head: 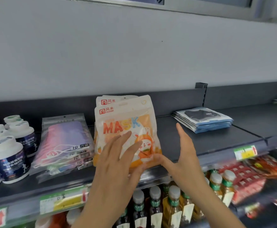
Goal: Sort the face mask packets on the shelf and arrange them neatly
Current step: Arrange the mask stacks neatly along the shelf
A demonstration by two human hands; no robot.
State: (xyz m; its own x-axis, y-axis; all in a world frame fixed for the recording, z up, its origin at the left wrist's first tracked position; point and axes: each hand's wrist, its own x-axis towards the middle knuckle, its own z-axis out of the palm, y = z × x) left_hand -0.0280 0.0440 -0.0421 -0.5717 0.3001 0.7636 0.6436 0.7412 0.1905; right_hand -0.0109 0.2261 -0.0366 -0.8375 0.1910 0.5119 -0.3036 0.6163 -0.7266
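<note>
From the head camera, your left hand [116,155] lies flat on the front of the orange mask packets [126,127], fingers [126,137] straight and spread, pressing rather than gripping. Your right hand [183,150] is open too: its thumb touches the pile's lower right corner, and its fingers [181,132] stand straight, just clear of the side.

The packets stand upright on the shelf [216,145], between the pink packets [64,142] and the blue packets [203,119], with their bottom edge near the front lip. Nothing is pinched, so if you ease off the pile may well tip forward and slide down onto the drink bottles [172,206] below. A sideways nudge could also knock it onto the pink packets just beside it.

Your hands hide the bottom edge, so you cannot tell how squarely it sits. At least two more packets peek out behind the front one, but the count is unclear, as is whether they lean on the back wall. The lower right is blurred.
</note>
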